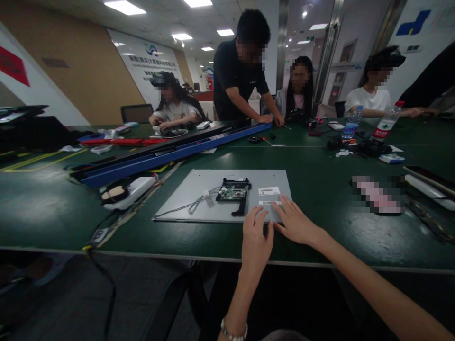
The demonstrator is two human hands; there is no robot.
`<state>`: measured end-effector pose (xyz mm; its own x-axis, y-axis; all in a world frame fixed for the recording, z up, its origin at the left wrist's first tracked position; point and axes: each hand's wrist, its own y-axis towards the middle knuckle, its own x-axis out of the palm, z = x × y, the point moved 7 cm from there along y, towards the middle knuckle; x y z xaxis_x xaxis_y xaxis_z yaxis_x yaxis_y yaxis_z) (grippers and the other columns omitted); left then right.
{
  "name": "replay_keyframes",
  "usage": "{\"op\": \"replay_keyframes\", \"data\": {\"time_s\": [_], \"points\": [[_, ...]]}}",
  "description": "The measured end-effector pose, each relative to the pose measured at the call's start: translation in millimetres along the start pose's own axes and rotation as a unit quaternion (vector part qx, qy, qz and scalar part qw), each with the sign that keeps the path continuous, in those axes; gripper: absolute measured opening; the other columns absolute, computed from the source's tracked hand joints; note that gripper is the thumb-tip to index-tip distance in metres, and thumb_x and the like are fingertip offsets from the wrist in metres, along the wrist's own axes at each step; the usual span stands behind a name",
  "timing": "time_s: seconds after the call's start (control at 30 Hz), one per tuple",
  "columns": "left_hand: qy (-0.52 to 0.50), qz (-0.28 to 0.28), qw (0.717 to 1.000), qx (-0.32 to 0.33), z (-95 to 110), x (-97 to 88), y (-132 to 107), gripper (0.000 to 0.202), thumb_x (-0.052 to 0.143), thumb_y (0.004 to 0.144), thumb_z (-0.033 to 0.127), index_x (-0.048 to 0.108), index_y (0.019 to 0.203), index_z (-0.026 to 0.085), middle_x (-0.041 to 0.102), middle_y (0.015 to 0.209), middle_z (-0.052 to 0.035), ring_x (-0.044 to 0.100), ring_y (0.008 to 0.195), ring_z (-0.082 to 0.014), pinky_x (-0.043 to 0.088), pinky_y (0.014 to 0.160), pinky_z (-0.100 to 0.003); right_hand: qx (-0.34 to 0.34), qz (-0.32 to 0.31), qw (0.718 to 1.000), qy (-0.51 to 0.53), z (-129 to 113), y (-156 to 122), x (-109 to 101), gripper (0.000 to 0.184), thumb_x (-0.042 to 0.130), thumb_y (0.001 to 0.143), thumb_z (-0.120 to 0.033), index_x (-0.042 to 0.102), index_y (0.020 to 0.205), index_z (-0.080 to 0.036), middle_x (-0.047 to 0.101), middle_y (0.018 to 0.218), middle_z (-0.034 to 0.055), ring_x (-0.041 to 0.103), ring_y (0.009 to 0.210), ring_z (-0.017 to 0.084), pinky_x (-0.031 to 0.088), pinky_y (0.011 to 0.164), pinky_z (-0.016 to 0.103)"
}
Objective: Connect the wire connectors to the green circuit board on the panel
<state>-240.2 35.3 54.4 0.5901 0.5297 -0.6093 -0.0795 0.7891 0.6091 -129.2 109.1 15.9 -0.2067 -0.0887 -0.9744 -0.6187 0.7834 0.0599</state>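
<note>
A flat grey metal panel (188,192) lies on the green table in front of me. Mounted on it is a green circuit board (232,192) in a black plastic bracket (239,208). Grey cables (194,203) run from the board toward the panel's left corner, with a pale tag on them. Two white labels, the larger one (269,191) above, are stuck on the right part. My right hand (296,221) rests on the panel's near right area, fingers stretched over the lower label. My left hand (256,237) is at the near edge, fingers apart and slightly bent, holding nothing.
A long blue-and-black bar (170,158) crosses the table beyond the panel; a standing person (245,71) handles its far end. A white power bank-like box (133,192) is at left. Bottles (388,122) and a blurred pink phone-shaped item (378,196) are at right. Other people sit opposite.
</note>
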Motion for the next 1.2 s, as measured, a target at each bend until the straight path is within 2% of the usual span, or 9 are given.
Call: {"op": "replay_keyframes", "data": {"time_s": [0.17,0.4,0.53,0.63,0.7,0.8,0.9,1.0,1.2], "points": [[-0.001,-0.013,1.000,-0.008,-2,1.4,-1,0.024,0.049,0.091,0.019,0.057,0.114,0.020,0.056,0.125,-0.0116,0.050,0.123,-0.0244,0.043,0.105,-0.046,-0.016,-0.035,0.999,0.001,-27,20,3,0.067,0.043,0.093,-0.034,0.024,0.150,-0.003,0.014,0.155,0.0278,0.009,0.144,0.039,0.018,0.114,0.052],[-0.017,-0.011,1.000,-0.014,-2,0.9,-1,0.026,0.046,0.092,0.017,0.057,0.115,0.021,0.055,0.125,-0.0108,0.051,0.122,-0.0220,0.042,0.106,-0.044,-0.023,-0.060,0.998,0.017,-41,37,3,0.070,0.047,0.088,-0.024,0.022,0.150,-0.004,0.017,0.155,0.0247,0.014,0.144,0.037,0.019,0.114,0.050],[-0.025,-0.007,0.999,-0.022,-5,-4.0,-1,0.028,0.046,0.093,0.018,0.056,0.118,0.022,0.054,0.127,-0.0108,0.052,0.122,-0.0212,0.044,0.105,-0.041,-0.029,-0.025,0.999,0.014,-45,41,0,0.066,0.048,0.090,-0.030,0.028,0.149,-0.005,0.027,0.152,0.0249,0.023,0.141,0.036,0.022,0.112,0.049],[0.035,-0.014,0.999,0.008,-16,-18.3,13,0.032,0.046,0.091,0.017,0.054,0.122,0.020,0.053,0.131,-0.0117,0.048,0.126,-0.0225,0.042,0.106,-0.042,-0.030,0.029,0.999,0.010,-46,39,-4,0.063,0.046,0.092,-0.040,0.036,0.146,-0.009,0.032,0.149,0.0248,0.026,0.139,0.036,0.023,0.110,0.051],[0.114,-0.029,0.992,0.046,-31,-32.2,30,0.036,0.047,0.090,0.018,0.052,0.126,0.019,0.050,0.136,-0.0125,0.041,0.133,-0.0247,0.035,0.111,-0.045,-0.026,0.051,0.998,0.022,-44,38,-4,0.063,0.043,0.093,-0.048,0.039,0.144,-0.011,0.031,0.150,0.0242,0.025,0.139,0.036,0.023,0.110,0.053],[0.228,-0.125,0.962,0.081,-69,-45.4,60,0.050,0.050,0.090,0.027,0.043,0.138,0.019,0.035,0.150,-0.0129,0.024,0.143,-0.0278,0.024,0.114,-0.049,-0.013,0.053,0.997,0.045,-41,38,-1,0.065,0.039,0.093,-0.055,0.040,0.144,-0.014,0.028,0.151,0.0223,0.023,0.141,0.034,0.021,0.111,0.052],[0.307,-0.252,0.917,0.042,-120,-49.1,78,0.070,0.054,0.087,0.047,0.031,0.148,0.021,0.021,0.157,-0.0139,0.015,0.144,-0.0342,0.019,0.112,-0.057,-0.007,0.044,0.997,0.055,-41,37,1,0.065,0.037,0.094,-0.055,0.038,0.144,-0.014,0.026,0.153,0.0212,0.021,0.142,0.033,0.018,0.112,0.051],[0.320,-0.353,0.879,-0.004,-157,-43.3,84,0.080,0.047,0.085,0.062,0.022,0.151,0.023,0.021,0.157,-0.0148,0.020,0.143,-0.0347,0.018,0.111,-0.057,-0.009,0.041,0.997,0.064,-40,37,1,0.066,0.036,0.094,-0.056,0.038,0.144,-0.014,0.025,0.154,0.0205,0.019,0.142,0.033,0.016,0.113,0.050],[0.327,-0.366,0.870,-0.036,-192,-29.9,114,0.086,0.042,0.085,0.068,0.018,0.152,0.021,0.023,0.155,-0.0180,0.027,0.139,-0.0387,0.017,0.109,-0.060,-0.010,0.042,0.997,0.069,-38,38,1,0.066,0.035,0.094,-0.057,0.037,0.145,-0.016,0.024,0.154,0.0189,0.017,0.143,0.032,0.016,0.113,0.050]]}}
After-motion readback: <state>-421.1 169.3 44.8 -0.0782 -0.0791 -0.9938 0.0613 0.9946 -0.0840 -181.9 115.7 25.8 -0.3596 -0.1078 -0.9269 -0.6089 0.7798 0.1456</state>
